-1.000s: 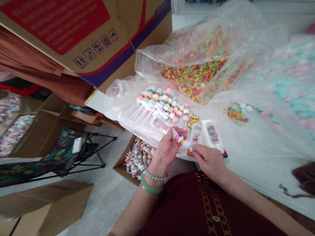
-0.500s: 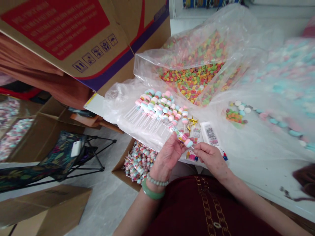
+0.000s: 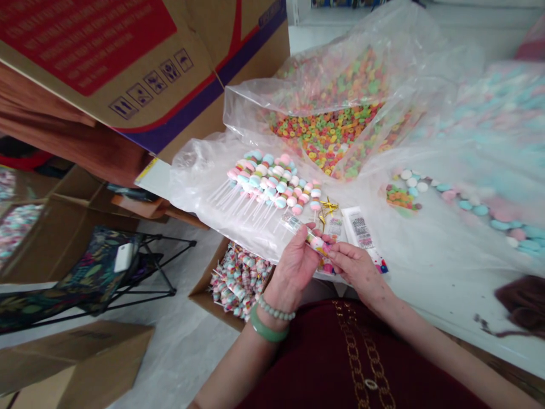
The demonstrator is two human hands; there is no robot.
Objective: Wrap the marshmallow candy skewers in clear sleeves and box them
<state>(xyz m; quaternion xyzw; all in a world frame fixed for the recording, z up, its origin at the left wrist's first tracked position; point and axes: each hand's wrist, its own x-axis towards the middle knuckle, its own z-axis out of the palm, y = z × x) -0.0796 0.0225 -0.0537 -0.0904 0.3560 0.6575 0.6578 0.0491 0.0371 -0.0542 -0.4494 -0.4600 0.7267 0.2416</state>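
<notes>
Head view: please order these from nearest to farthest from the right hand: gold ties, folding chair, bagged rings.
1. Gold ties: just beyond the right hand.
2. Bagged rings: farther back.
3. Folding chair: far left, lower down.

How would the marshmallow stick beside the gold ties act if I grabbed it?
The marshmallow stick may feel light, since its marshmallows look puffy. It's probably top-heavy, with them bunched at one end. Being rounded, they might let it roll.

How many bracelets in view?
2, both on the left wrist: a pale green beaded bracelet nearer the left hand, and a smooth green bangle just up the arm from it. The right wrist shows bare; none seem hidden.
</notes>
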